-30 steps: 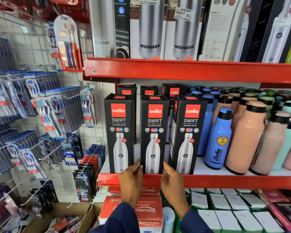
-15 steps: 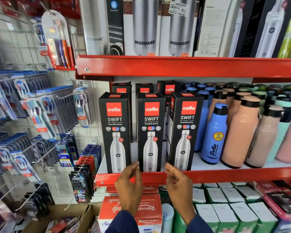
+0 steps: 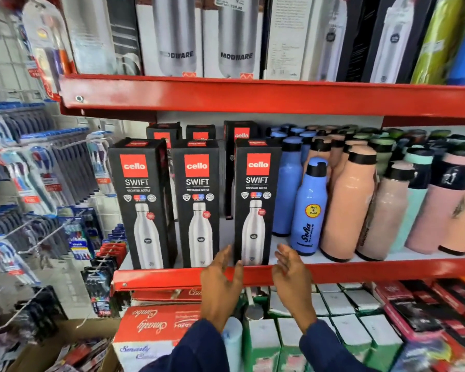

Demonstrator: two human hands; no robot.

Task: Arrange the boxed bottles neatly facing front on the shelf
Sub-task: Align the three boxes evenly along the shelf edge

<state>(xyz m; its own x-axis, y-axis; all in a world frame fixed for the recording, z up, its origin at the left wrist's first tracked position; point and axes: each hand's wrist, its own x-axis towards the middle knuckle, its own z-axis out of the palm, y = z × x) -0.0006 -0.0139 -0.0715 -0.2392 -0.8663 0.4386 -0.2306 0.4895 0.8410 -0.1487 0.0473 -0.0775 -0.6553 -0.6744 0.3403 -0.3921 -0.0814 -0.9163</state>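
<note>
Both hands have shifted rightward since the earlier frames, from either side of the middle box to either side of the right-hand one, and that right box now faces squarely front where it was turned at an angle before. The left hand (image 3: 220, 277) is open, fingers spread and loosely curved, its fingertips close to the lower left corner of the right box (image 3: 257, 202); whether they touch it is unclear through the motion blur. The right hand (image 3: 290, 275) is likewise open with spread fingers, just beside the box's lower right corner and apart from it. Neither grip holds anything.

Three black Cello Swift boxes stand upright in a row at the front of the red shelf (image 3: 387, 269), labels forward: the left box (image 3: 141, 205), the middle box (image 3: 198, 204) and the right box. Small gaps separate them. More of the same boxes (image 3: 240, 135) stand behind in a second row.

Just right of the right box are loose bottles: a blue bottle (image 3: 309, 210) marked Hot & Cold, then a peach bottle (image 3: 346, 208), with pink and mint ones further along. On the upper shelf (image 3: 253, 95) stand Modware boxes (image 3: 235, 38). Toothbrush packs (image 3: 38, 167) hang on the grid to the left.
</note>
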